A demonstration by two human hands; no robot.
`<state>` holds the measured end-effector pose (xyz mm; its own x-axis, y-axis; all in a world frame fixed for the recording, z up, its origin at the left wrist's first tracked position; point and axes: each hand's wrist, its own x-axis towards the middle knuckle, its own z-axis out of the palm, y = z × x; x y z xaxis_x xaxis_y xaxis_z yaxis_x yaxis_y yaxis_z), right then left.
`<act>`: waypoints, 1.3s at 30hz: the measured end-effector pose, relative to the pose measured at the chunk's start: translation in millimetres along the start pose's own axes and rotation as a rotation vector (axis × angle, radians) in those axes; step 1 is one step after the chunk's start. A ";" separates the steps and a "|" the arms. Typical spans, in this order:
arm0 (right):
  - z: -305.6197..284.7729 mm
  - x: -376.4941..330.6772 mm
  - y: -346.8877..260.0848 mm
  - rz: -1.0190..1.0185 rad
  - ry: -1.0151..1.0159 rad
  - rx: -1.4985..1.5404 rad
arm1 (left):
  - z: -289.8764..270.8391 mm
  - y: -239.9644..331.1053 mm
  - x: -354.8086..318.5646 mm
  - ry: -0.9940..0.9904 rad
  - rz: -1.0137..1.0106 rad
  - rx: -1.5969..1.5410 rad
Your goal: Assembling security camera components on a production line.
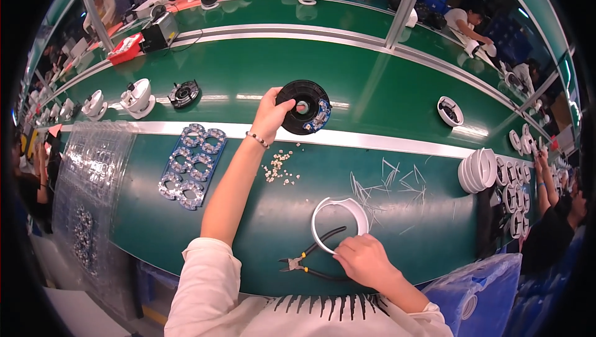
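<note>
Green desk point(248, 213): left hand point(268, 115) reaches to its far edge, its grip clasping a black disc point(303, 107); right hand point(363, 259), near edge, pinches a white ring point(338, 224) beside pliers point(310, 256).

1. Long green workbench point(186, 238) with a pale metal strip point(385, 143) along its length.
2. Green conveyor belt point(248, 70) beyond, glossy under overhead light.
3. Slanted metal post point(400, 5) rising behind.

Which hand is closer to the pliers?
Right. The right hand rests at the handles of the pliers, beside the white ring. The left hand is far off, holding the black disc.
</note>
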<state>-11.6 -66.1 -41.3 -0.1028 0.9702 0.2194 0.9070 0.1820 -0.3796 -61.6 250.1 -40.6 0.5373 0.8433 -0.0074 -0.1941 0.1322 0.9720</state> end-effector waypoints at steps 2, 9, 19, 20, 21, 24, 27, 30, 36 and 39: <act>-2.2 -8.3 -4.8 -0.034 -0.036 0.003 | 5.6 6.2 -7.7 -0.048 0.064 0.019; -15.8 -12.0 -0.6 0.112 -0.112 0.024 | 16.6 2.2 -19.1 -0.162 0.144 0.046; -11.9 5.7 7.3 0.337 -0.057 0.201 | 43.2 3.5 -35.8 -0.170 0.123 -0.039; -15.3 4.7 18.0 0.268 0.112 0.289 | 48.0 1.5 -41.2 -0.178 0.158 -0.077; -13.1 5.5 27.9 0.325 0.357 0.460 | 53.4 -0.3 -46.9 -0.186 0.194 -0.113; -21.9 44.2 56.3 0.447 0.796 0.781 | 67.7 -18.2 -65.8 -0.180 0.215 -0.192; -19.3 70.0 57.2 0.377 0.792 0.778 | 79.5 -38.4 -85.0 -0.310 0.204 -0.144; -25.7 71.1 67.9 0.417 0.827 0.925 | 74.7 -4.2 -89.1 -0.877 -0.318 -0.618; -21.2 76.6 71.1 0.313 0.609 0.360 | 69.8 -13.3 -75.1 -0.616 -0.566 -0.727; -20.4 76.8 84.6 0.328 0.631 0.854 | 72.1 -17.7 -74.7 -0.573 -0.551 -0.730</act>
<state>65.7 20.5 -38.2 0.5369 0.7803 0.3208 0.2483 0.2172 -0.9440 -39.1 147.1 -40.3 0.9677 0.2287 -0.1061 -0.1486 0.8574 0.4927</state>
